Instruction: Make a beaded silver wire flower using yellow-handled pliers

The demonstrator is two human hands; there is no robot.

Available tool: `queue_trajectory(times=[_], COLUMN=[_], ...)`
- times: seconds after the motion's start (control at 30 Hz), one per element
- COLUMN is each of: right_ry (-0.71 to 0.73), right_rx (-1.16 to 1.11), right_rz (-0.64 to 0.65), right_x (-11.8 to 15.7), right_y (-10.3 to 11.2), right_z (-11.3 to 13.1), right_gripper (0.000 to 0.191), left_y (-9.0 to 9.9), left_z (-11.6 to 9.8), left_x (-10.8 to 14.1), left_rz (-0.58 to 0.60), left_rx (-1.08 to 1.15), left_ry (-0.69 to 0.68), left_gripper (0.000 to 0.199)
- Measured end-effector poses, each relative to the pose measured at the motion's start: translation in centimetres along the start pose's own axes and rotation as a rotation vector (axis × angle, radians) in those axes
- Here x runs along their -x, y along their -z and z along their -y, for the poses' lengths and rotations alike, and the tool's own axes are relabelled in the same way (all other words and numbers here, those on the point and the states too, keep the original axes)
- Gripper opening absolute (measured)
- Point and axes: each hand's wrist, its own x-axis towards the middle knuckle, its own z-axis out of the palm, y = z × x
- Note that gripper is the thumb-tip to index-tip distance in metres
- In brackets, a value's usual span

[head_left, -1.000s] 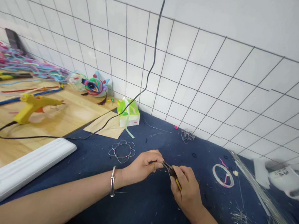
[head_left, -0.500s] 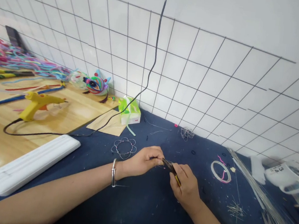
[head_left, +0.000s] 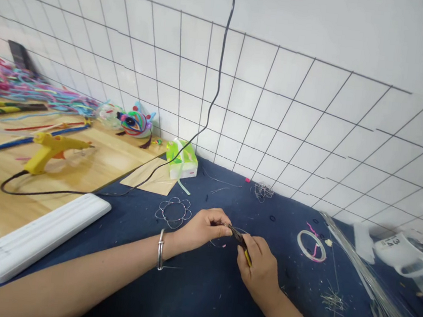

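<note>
My right hand (head_left: 259, 261) is closed around a pair of pliers (head_left: 239, 238) with dark jaws and yellow handles. The jaws point left and meet the fingertips of my left hand (head_left: 206, 226). Between thumb and forefinger, that hand pinches a thin wire (head_left: 217, 245); a curve of it with a small pink spot shows below the fingers. The exact grip of the jaws on the wire is hidden. Just left of my left hand, a flower-shaped wire piece (head_left: 174, 203) with several loops lies flat on the dark blue mat (head_left: 188, 298).
A white power strip (head_left: 42, 236) and a yellow glue gun (head_left: 50, 150) lie on the left. Behind stand a green-and-white tissue pack (head_left: 183, 163) and a wire tangle (head_left: 263, 191). To the right are a tape roll (head_left: 298, 242), wire clippings (head_left: 334, 300), long wires (head_left: 370, 273) and a white mug (head_left: 399, 251).
My right hand and the pliers have tilted and shifted slightly left and down. More of the wire's curve with the pink spot shows below my left fingers. The view has shifted a little.
</note>
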Motion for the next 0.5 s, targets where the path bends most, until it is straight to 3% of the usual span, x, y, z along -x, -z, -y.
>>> queue_trajectory(times=[0.5], right_ry=[-0.063], right_rx=[-0.032], right_rz=[0.0], right_x=[-0.14], right_y=[-0.2], right_z=[0.27], right_gripper=[0.029], left_y=[-0.39], left_z=[-0.21], left_x=[-0.12], left_rz=[-0.129], left_rx=[-0.204], left_ry=[-0.124], left_gripper=[0.012])
